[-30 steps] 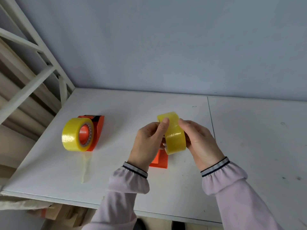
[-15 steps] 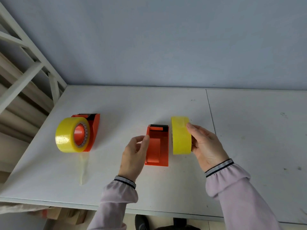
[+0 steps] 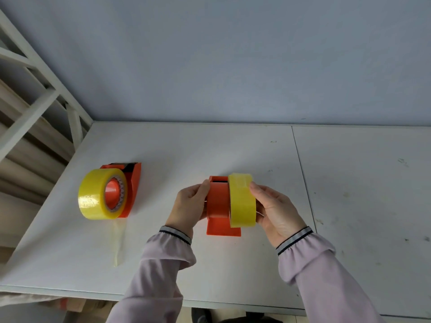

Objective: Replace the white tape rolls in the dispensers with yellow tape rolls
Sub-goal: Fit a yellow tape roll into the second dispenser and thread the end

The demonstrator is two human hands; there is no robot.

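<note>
The left hand [image 3: 189,206] grips an orange plastic tape dispenser [image 3: 219,206] on the white worktop [image 3: 233,155]; the right hand [image 3: 277,210] presses a yellow tape roll [image 3: 242,201] against its side.

Glossy yellow tape roll [image 3: 242,201], matt table [image 3: 233,148]

Probably a plain workroom: a scuffed white table [image 3: 349,206] against a bare wall [image 3: 233,54], white shelving frame [image 3: 35,94] beside the table.
</note>
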